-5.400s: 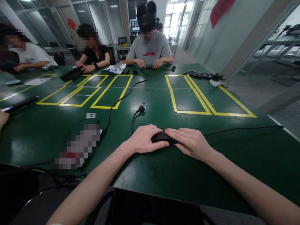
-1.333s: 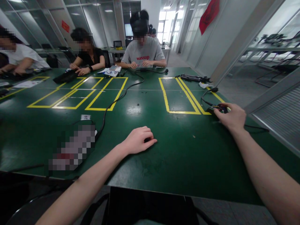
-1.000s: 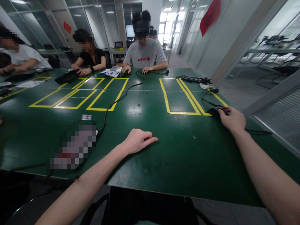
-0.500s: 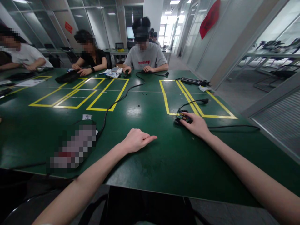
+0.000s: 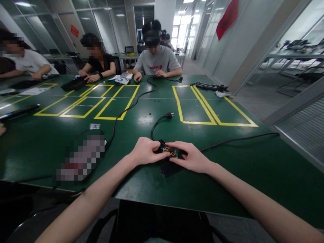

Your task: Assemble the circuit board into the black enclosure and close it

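In front of me is an opened power adapter, its green circuit board (image 5: 173,153) showing copper-coloured coils. My left hand (image 5: 146,152) pinches the board's left end with thumb and fingers. From the other side, my right hand (image 5: 191,157) grips its right end. A black casing part (image 5: 170,168) sticks out below the board, partly covered by my right fingers. From the adapter a black cord curves up to a mains plug (image 5: 169,115). A second black cable (image 5: 240,139) runs off to the right.
Left of my arm is a blurred-out long object (image 5: 81,158) with a cable, near a tag marked 24 (image 5: 95,126). Yellow tape (image 5: 199,123) marks rectangles on the green table (image 5: 141,182). Across it, several people work; one wears a grey shirt (image 5: 158,60). A folded black stand (image 5: 210,87) lies far right.
My right hand has brought the opened adapter left and toward me, its cord and plug following. My left hand, empty before, now grips the board too. A dark object has appeared at the left edge.
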A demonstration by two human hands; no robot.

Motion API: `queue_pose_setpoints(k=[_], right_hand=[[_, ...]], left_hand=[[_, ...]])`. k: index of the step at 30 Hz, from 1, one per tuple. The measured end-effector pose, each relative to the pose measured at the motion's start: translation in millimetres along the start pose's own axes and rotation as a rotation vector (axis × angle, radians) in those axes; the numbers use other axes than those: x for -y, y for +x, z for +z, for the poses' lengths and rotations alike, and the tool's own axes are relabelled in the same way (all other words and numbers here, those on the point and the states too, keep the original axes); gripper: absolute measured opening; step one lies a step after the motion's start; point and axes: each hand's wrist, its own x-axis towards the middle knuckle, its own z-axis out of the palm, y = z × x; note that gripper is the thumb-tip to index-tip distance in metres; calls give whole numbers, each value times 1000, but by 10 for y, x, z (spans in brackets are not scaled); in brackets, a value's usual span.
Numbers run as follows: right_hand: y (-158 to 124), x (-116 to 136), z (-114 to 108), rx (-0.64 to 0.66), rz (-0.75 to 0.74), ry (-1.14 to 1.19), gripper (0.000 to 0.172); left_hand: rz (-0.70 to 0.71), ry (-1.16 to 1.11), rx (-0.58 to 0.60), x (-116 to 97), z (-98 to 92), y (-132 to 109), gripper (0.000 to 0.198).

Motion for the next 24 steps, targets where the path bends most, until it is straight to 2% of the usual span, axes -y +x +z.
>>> queue_pose_setpoints(k=[4, 7, 10, 12, 16, 21, 24], right_hand=[[-31, -38, -51, 9, 18, -3, 46], [-41, -28, -35, 33, -2, 2, 42], [-46, 0, -17, 19, 2, 17, 37], [-48, 22, -11, 8, 8, 18, 36], [-52, 64, 2, 17, 10, -22, 34], [-40, 79, 59, 5, -29, -78, 30], [-7, 42, 91, -12, -2, -100, 30]], left_hand=[[146, -23, -44, -45, -36, 13, 58], [200, -67, 21, -44, -44, 32, 61], [221, -86, 122, -23, -39, 44, 55], [230, -82, 145, -12, -40, 43, 51], [216, -94, 128, -4, -60, 33, 50], [201, -95, 117, 7, -67, 38, 68], [206, -129, 116, 15, -64, 50, 70]])
